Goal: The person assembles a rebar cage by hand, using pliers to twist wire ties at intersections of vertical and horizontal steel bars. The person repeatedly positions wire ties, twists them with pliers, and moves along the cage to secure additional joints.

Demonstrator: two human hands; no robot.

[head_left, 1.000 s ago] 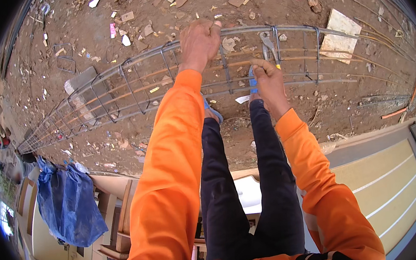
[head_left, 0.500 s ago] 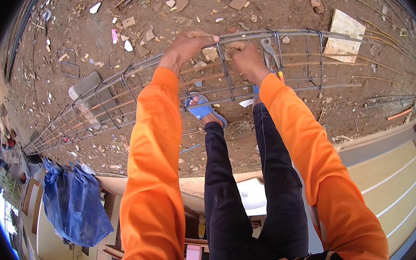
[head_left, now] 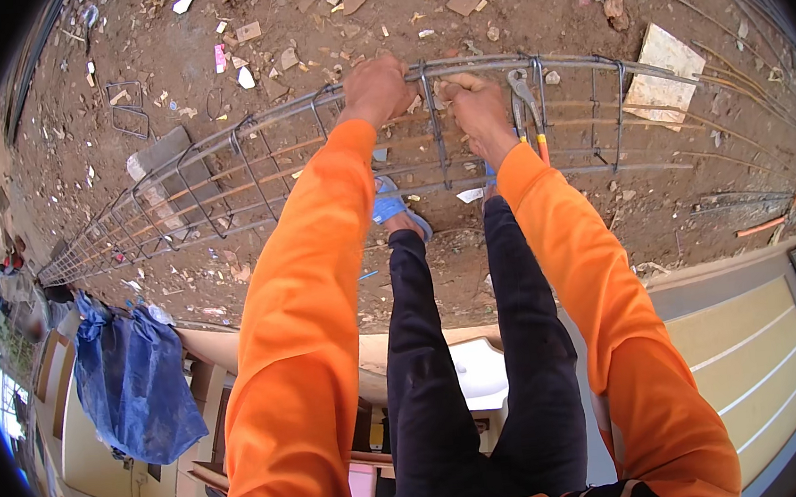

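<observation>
Since 0.5 s ago, hands barely shifted: left hand and right hand both clench far top bar of rebar cage. Judged stiff, heavy; grip bars near stirrups.

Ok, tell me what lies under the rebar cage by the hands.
Under the rebar cage: dirt, rubble, a blue sandal. The left hand and right hand cover their spots.

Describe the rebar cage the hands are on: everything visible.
The rebar cage is a long, narrow frame of grey-brown steel bars: lengthwise rods ringed by evenly spaced rectangular stirrups. It lies on its side across bare, littered dirt, running from far left to the right. The left hand grips the top rod; the right hand closes on a stirrup beside it. Pliers with red-and-yellow handles hang on it just right of that hand.
</observation>
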